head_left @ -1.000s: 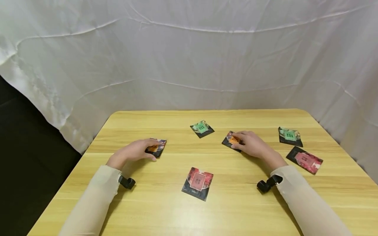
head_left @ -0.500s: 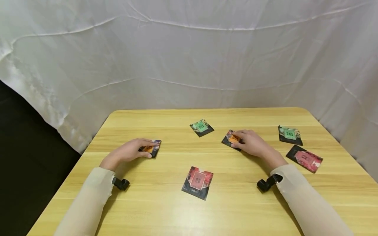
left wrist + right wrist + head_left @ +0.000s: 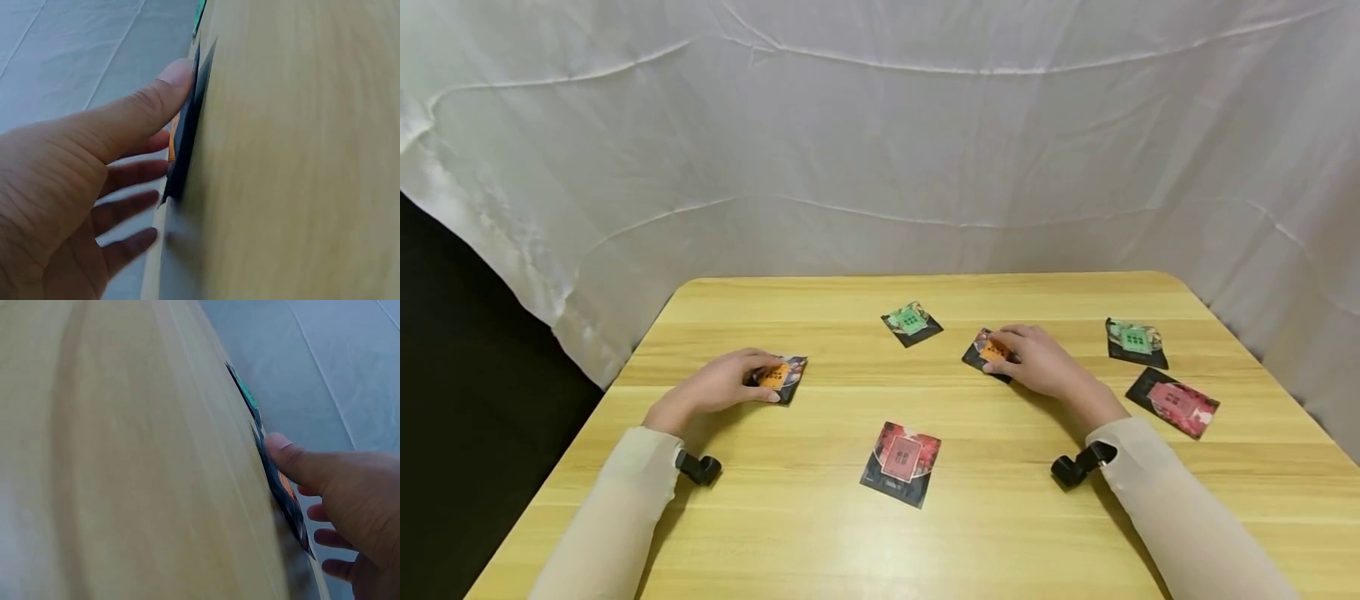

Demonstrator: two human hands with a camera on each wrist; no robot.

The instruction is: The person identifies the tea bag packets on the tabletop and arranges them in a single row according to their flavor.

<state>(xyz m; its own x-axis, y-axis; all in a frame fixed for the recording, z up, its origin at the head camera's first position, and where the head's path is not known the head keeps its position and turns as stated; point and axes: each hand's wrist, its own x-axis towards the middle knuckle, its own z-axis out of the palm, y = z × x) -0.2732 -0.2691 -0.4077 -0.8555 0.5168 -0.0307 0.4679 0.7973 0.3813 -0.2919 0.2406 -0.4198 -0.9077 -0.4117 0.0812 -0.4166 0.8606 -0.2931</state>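
Note:
At the table's left, my left hand [image 3: 725, 383] rests with its fingertips and thumb on a small square packet with an orange label [image 3: 777, 379]. In the left wrist view the thumb [image 3: 178, 74] touches that packet's near side, and the other fingers are spread apart. Right of centre, my right hand [image 3: 1036, 360] touches a matching orange-labelled packet [image 3: 976, 358] with thumb and fingertips. The right wrist view shows the thumb [image 3: 279, 445] on this packet's dark edge, with the fingers loosely bent beyond it. Both packets lie on the table, partly covered by the hands.
A green-labelled packet [image 3: 912, 323] lies at the back centre, and another green packet [image 3: 1137, 342] at the right. Near it is a red packet [image 3: 1174, 402]; a second red packet [image 3: 900, 463] lies front centre. A pale curtain [image 3: 880, 150] hangs behind the wooden table [image 3: 1000, 533].
My left hand has slid its orange-labelled packet leftward, then drawn back slightly, leaving more of the label showing. The right hand and the other packets have stayed in place.

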